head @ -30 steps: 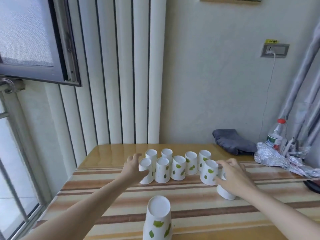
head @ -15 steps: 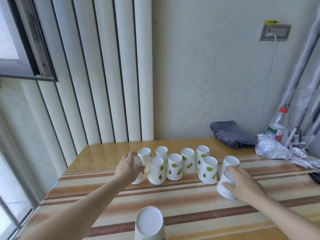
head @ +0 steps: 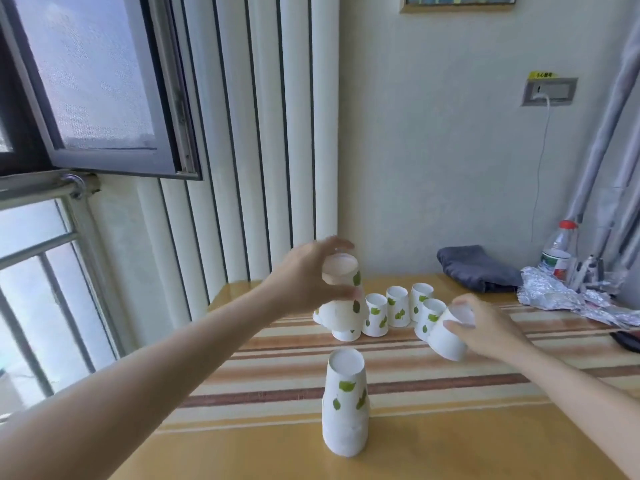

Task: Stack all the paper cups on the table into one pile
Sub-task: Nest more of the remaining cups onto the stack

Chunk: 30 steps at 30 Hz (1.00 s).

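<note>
Head view: the left hand (head: 304,278) is closed around an upside-down paper cup (head: 341,271) with green leaf print, lifted clear of the bench (head: 450,445) and hovering over the left end of the cup row. The right hand (head: 485,329) grips another inverted cup (head: 450,336), tilted, its rim low at the bench near the right end of the row; whether it touches the surface is hard to tell.

Near the front edge stands the started pile (head: 344,400), inverted and nested; its stepped lower edge suggests more than one cup, but the count cannot be read. Behind it the loose cups (head: 398,306) stand upside down, close together in a rough double row; those under the left hand are partly hidden, so the exact number is unclear. By my judgement the task is early: most cups are not yet stacked, and the two in hand have to come back to the pile before the rest.

Other things sit well off to the right rear: a folded dark grey cloth (head: 478,268), crumpled foil (head: 561,299), a plastic bottle (head: 559,251) with a red cap, and a dark object (head: 627,341) at the right edge. Nothing lies between row and pile; the tight spacing of the cups is the likeliest snag, since a neighbour could tip.
</note>
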### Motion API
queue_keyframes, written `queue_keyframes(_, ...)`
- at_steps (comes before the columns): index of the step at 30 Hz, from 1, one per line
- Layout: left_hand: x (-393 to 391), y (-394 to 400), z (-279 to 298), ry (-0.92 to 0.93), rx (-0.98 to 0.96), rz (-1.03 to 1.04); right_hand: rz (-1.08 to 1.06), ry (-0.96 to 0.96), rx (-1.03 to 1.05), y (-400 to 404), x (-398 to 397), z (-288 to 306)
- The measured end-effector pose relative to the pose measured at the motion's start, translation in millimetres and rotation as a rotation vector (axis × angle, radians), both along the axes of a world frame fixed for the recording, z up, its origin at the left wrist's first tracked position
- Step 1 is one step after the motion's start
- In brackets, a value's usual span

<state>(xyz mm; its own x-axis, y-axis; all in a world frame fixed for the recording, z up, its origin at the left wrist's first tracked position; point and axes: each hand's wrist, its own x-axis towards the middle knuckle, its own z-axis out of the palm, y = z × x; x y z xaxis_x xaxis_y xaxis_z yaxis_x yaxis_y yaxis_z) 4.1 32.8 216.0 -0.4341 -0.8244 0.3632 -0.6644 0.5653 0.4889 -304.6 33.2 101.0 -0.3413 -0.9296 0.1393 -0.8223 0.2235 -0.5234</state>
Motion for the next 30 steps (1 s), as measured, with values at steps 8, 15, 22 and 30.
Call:
queue_keyframes(8, -1, 23, -60, -0.038, 0.167, -0.052, 0.157, 0.035, -0.057, 43, 37, 29)
queue_keyframes(15, 0, 24, -117, -0.003, 0.331, -0.064, 0.336, -0.076, -0.142, 55, 75, 61)
queue_keyframes(22, 55, 19, -149, 0.001, 0.500, 0.014, 0.527, -0.009, -0.130, 47, 124, 69)
queue_keyframes(30, 103, 8, -161, 0.050, 0.547, 0.145, 0.629, 0.125, 0.132, 43, 153, 30)
